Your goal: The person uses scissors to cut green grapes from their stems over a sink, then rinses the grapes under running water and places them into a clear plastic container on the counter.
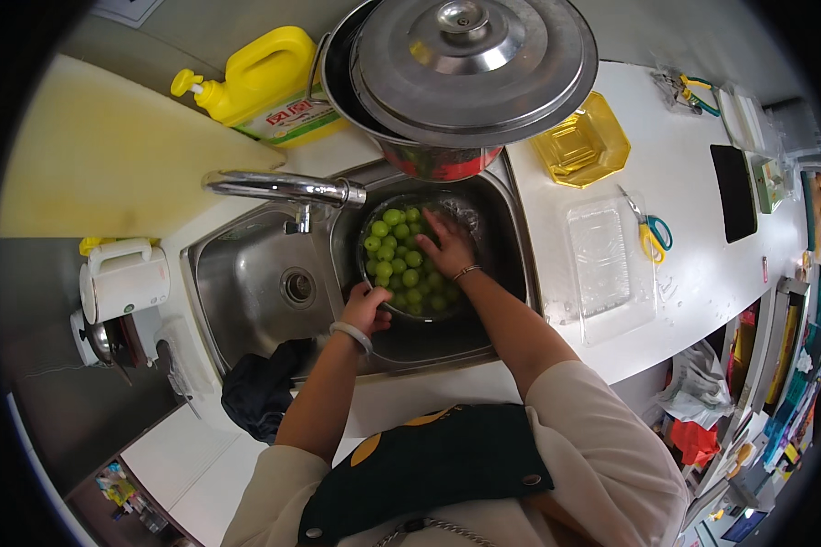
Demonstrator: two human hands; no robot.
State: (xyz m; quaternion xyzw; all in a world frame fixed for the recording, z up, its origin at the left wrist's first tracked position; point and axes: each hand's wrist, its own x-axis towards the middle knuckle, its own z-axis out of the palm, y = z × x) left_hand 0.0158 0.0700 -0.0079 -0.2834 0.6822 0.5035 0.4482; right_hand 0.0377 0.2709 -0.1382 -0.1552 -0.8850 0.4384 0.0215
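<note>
Green grapes [398, 256] lie in a round bowl [427, 318] inside the right basin of a steel double sink [246, 273]. At the bowl's lower left rim, my left hand [365, 309] grips the edge with the thumb on top. My right hand [449, 245] is spread over the right side of the grapes, fingers apart, touching them; some fingertips are hard to see against the water. A chrome faucet [284, 188] stands behind, its spout turned over the left basin.
A lidded steel pot [475, 75] overhangs the sink's back edge beside a yellow pump jug [274, 82]. On the right counter are a gold tray [585, 143], a clear plastic container [598, 260], scissors [651, 232] and a black flat object [733, 193]. Black cloth [260, 390] lies at the sink's front left.
</note>
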